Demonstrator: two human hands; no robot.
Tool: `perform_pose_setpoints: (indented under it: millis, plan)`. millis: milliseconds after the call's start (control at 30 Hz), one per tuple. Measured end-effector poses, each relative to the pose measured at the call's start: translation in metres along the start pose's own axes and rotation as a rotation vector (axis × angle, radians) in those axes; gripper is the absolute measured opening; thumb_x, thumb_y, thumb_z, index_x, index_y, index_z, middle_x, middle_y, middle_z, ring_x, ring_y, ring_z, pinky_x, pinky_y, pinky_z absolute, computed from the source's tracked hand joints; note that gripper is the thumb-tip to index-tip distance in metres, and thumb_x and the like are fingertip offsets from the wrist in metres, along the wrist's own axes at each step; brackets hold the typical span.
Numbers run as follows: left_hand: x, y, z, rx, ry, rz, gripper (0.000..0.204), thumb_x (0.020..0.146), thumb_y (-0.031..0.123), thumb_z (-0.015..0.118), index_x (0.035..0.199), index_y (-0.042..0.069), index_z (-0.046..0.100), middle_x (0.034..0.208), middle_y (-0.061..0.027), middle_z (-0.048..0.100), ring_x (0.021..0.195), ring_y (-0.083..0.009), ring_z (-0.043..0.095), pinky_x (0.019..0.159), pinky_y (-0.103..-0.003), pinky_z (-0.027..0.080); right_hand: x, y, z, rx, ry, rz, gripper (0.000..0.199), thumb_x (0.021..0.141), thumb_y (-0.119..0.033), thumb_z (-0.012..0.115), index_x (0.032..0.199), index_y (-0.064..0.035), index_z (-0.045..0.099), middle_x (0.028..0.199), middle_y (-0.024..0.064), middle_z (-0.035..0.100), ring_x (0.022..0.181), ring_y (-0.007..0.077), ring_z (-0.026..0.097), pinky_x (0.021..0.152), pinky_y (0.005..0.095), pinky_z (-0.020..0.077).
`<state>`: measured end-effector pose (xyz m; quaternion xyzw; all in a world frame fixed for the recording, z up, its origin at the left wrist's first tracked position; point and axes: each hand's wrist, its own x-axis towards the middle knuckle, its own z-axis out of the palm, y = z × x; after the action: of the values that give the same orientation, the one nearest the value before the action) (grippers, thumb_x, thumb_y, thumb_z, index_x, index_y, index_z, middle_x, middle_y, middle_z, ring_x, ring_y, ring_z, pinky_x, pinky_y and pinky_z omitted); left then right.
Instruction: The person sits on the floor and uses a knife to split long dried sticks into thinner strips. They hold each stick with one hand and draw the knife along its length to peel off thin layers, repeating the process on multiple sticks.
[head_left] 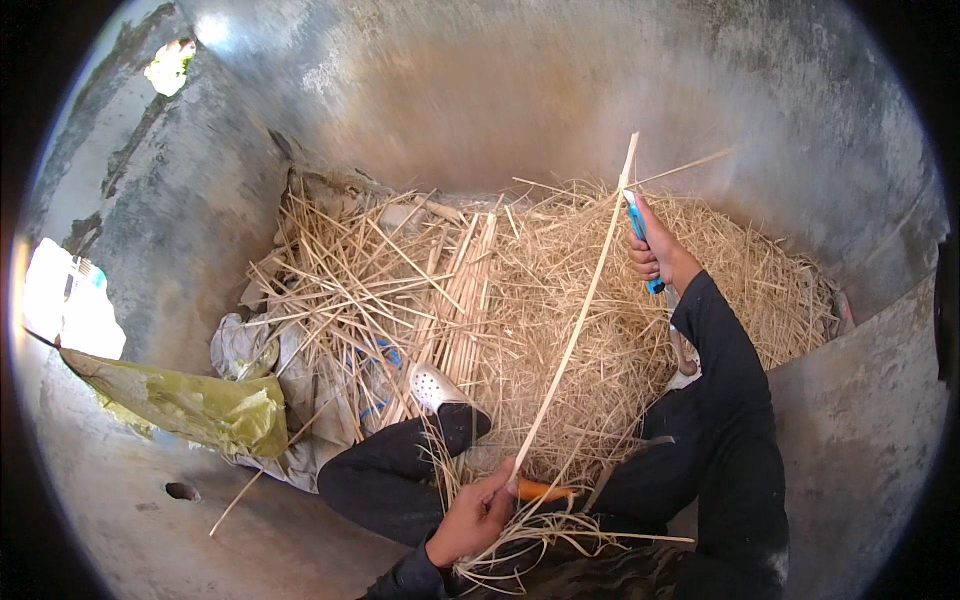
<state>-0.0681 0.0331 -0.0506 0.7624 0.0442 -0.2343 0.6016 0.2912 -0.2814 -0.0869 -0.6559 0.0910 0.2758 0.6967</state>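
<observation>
My left hand [478, 515] is closed on the lower end of a long pale bamboo strip [570, 360]. The strip slants up and away to the right. My right hand [660, 250] grips a blue utility knife [639, 222], its tip against the strip near the far end. There a thin sliver [685, 167] branches off to the right. Just right of my left hand, an orange object [543, 490] lies partly covered by shavings; its kind is unclear. Curled thin shavings [520, 550] lie over my lap.
A heap of shavings [560, 320] covers the floor ahead. Loose bamboo strips [340, 270] and a flat row of strips [465, 290] lie left of it. My white clog [432, 386] rests beside them. A yellow-green sheet [200, 400] hangs at left; concrete walls [480, 90] surround me.
</observation>
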Motion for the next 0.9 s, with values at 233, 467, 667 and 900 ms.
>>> perform_pose_setpoints:
  millis: [233, 467, 667, 900]
  plan:
    - [0.038, 0.010, -0.004, -0.024, 0.144, 0.149, 0.041, 0.100, 0.015, 0.050, 0.136, -0.003, 0.045, 0.070, 0.0036, 0.048, 0.061, -0.0034, 0.043, 0.055, -0.020, 0.039, -0.016, 0.070, 0.058, -0.281, 0.000, -0.346, 0.072, 0.086, -0.075, 0.038, 0.056, -0.0105, 0.041, 0.042, -0.0017, 0.033, 0.032, 0.0150, 0.030, 0.032, 0.0317, 0.0276]
    - [0.066, 0.031, -0.001, 0.021, 0.291, 0.228, 0.041, 0.096, 0.010, 0.053, 0.133, -0.006, 0.047, 0.061, -0.0019, 0.055, 0.056, -0.0041, 0.051, 0.052, -0.023, 0.044, -0.112, 0.077, 0.144, -1.209, 0.078, -1.103, 0.065, 0.080, -0.071, 0.056, 0.058, -0.0097, 0.055, 0.049, 0.0092, 0.053, 0.042, 0.0276, 0.054, 0.042, 0.0381, 0.0421]
    - [0.058, 0.036, 0.007, -0.087, 0.270, 0.205, 0.040, 0.096, 0.010, 0.052, 0.132, -0.007, 0.047, 0.064, 0.0001, 0.052, 0.058, -0.0033, 0.048, 0.052, -0.022, 0.041, -0.096, 0.060, 0.128, -1.165, 0.220, -1.037, 0.066, 0.077, -0.073, 0.058, 0.058, -0.0093, 0.056, 0.048, 0.0084, 0.053, 0.041, 0.0265, 0.054, 0.040, 0.0382, 0.0407]
    - [0.041, 0.040, 0.005, -0.123, 0.256, 0.172, 0.039, 0.097, 0.006, 0.050, 0.134, -0.008, 0.045, 0.075, 0.0032, 0.050, 0.064, -0.0018, 0.043, 0.053, -0.020, 0.037, -0.072, 0.032, 0.114, -1.193, 0.315, -0.917, 0.065, 0.080, -0.072, 0.054, 0.055, -0.0126, 0.060, 0.045, 0.0081, 0.052, 0.040, 0.0251, 0.054, 0.040, 0.0369, 0.0405]
